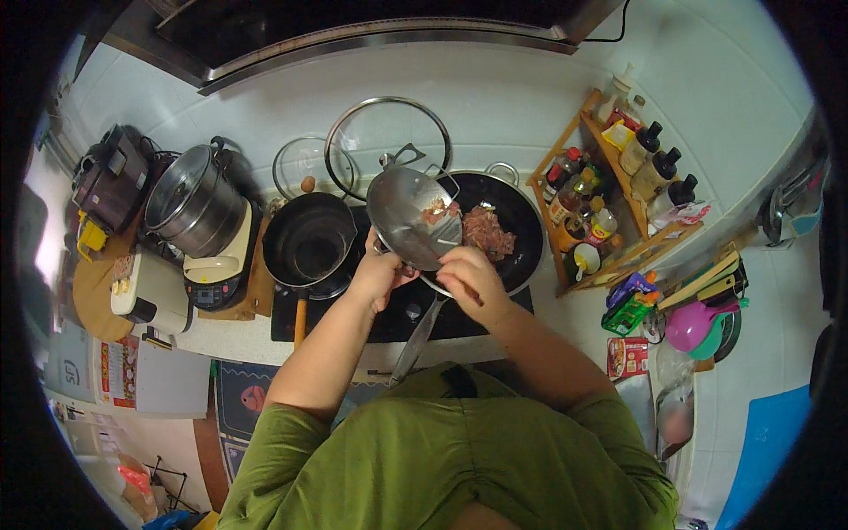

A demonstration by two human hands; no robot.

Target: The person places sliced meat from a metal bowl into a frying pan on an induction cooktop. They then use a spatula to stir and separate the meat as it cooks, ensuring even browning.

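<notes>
My left hand (379, 277) grips the near side of a stainless-steel bowl (397, 199) with wire loop handles. The bowl is tilted to the right over a dark wok (527, 225), and some sliced raw meat (438, 212) lies inside near its low rim. A larger heap of raw meat (488, 233) rests in the wok. At the bowl's near right edge is my right hand (472, 281), its fingers closed around a thin utensil, apparently chopsticks, mostly hidden by the hand. The wok's long metal handle (419, 338) points toward my body.
Left of the wok, a dark frying pan (311, 238) sits on the black cooktop (377, 318). Glass lids (391, 103) lean on the back wall. A steamer pot (192, 199) stands farther left. A wooden rack (613, 179) of seasoning bottles is at right; a range hood (391, 36) hangs above.
</notes>
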